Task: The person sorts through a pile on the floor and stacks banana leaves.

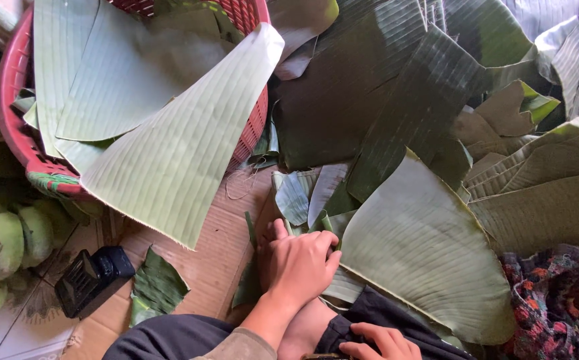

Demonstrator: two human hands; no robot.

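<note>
Leaf point(423, 247), a large pale banana piece, lies on the cardboard floor sheet point(216, 253) by its right edge, overlapping the person's knee. Left hand point(301, 263) rests knuckles-up, fingers curled around a small folded green strip at the leaf's left margin. Right hand point(376, 343) sits at the bottom edge, fingers bent against dark trousers, holding nothing I can make out. I judge the leaf light, floppy and quick to split along its ribs; best lifted near the thicker edge, supported underneath. Red basket point(16, 127) of more leaves stands at the sheet's far left corner.
</note>
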